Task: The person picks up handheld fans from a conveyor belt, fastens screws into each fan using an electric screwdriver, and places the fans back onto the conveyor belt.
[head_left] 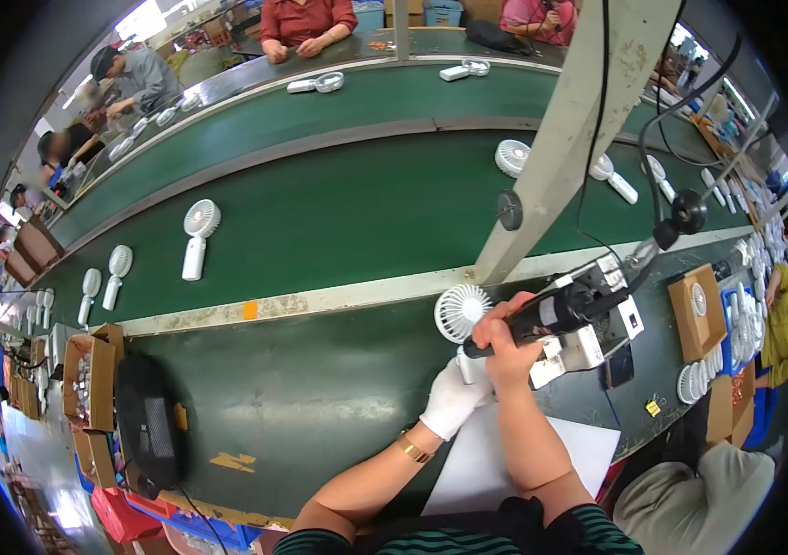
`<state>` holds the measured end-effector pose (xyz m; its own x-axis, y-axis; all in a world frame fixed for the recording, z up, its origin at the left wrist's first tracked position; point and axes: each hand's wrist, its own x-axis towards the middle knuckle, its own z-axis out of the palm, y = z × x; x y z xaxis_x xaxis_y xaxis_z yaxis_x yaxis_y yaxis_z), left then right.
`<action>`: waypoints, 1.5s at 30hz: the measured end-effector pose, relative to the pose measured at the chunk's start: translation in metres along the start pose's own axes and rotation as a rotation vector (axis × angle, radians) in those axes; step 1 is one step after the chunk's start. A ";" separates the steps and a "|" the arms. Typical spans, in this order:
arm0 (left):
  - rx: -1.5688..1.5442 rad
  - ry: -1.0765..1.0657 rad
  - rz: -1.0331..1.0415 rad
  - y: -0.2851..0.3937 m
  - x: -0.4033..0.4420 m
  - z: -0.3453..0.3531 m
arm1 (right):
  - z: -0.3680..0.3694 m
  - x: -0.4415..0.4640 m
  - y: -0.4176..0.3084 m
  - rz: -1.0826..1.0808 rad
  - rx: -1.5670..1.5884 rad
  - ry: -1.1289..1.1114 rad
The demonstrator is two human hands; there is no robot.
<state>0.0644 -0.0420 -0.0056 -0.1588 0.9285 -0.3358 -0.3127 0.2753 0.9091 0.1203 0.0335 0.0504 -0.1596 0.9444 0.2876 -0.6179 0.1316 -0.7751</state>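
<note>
My left hand (454,398), in a white glove, is closed around the handle of a white handheld fan (463,313), whose round grille points away from me. Bare and closed, my right hand (508,347) grips a black electric screwdriver (551,314) just above the fan's handle. The screwdriver's tip is close to the handle; whether they touch is unclear. Below both hands lies a white sheet (574,444). A white fixture (588,347) stands to the right, partly behind the screwdriver.
Beyond the bench a green conveyor (338,203) carries several white fans. A metal post (551,157) rises ahead. At left are a black case (146,421) and cardboard boxes (89,381); at right, an open box (697,313) and a seated co-worker's leg (699,495).
</note>
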 end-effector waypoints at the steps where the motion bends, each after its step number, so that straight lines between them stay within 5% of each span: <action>1: 0.046 0.005 0.004 -0.004 0.003 -0.002 | 0.002 0.000 -0.001 0.017 -0.025 0.003; 5: -0.273 -0.080 -0.034 0.015 -0.011 0.000 | 0.013 0.000 -0.011 -0.006 -0.165 0.054; 9: -0.438 -0.054 -0.012 0.026 -0.010 -0.009 | 0.005 0.006 -0.059 -0.306 -0.279 0.180; 12: 0.375 0.311 0.209 0.040 0.042 -0.041 | -0.007 0.016 -0.071 -0.374 -0.481 0.077; 17: 1.020 0.654 0.566 0.100 0.094 -0.098 | -0.005 0.016 -0.055 -0.213 -0.532 0.047; 20: 1.249 0.706 0.477 0.092 0.082 -0.118 | -0.010 0.015 -0.053 -0.206 -0.586 -0.031; 22: 1.214 0.492 0.465 0.090 0.071 -0.116 | -0.010 0.017 -0.051 -0.215 -0.600 -0.031; 24: 1.414 0.406 0.479 0.084 0.051 -0.100 | -0.012 0.018 -0.052 -0.192 -0.616 -0.018; 33: 1.288 0.138 0.735 0.036 0.013 -0.068 | -0.002 0.015 -0.058 -0.177 -0.638 0.002; 36: 1.215 -0.172 0.762 0.043 0.015 -0.097 | 0.001 0.015 -0.060 -0.163 -0.606 0.017; 38: 0.925 -0.438 0.604 0.075 0.018 -0.135 | 0.000 0.015 -0.058 -0.195 -0.592 0.006; 40: 0.870 -0.201 0.452 0.116 0.009 -0.181 | -0.008 0.018 -0.055 -0.249 -0.602 -0.041; 42: 0.996 0.276 0.617 0.128 0.023 -0.253 | -0.007 0.018 -0.053 -0.263 -0.612 -0.035; 45: 1.062 0.976 0.379 0.159 0.020 -0.366 | -0.004 0.016 -0.056 -0.183 -0.615 0.051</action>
<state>-0.3312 -0.0706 0.0416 -0.7551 0.5740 0.3168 0.6320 0.5087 0.5846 0.1556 0.0429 0.0962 -0.0473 0.9013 0.4306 -0.0752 0.4266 -0.9013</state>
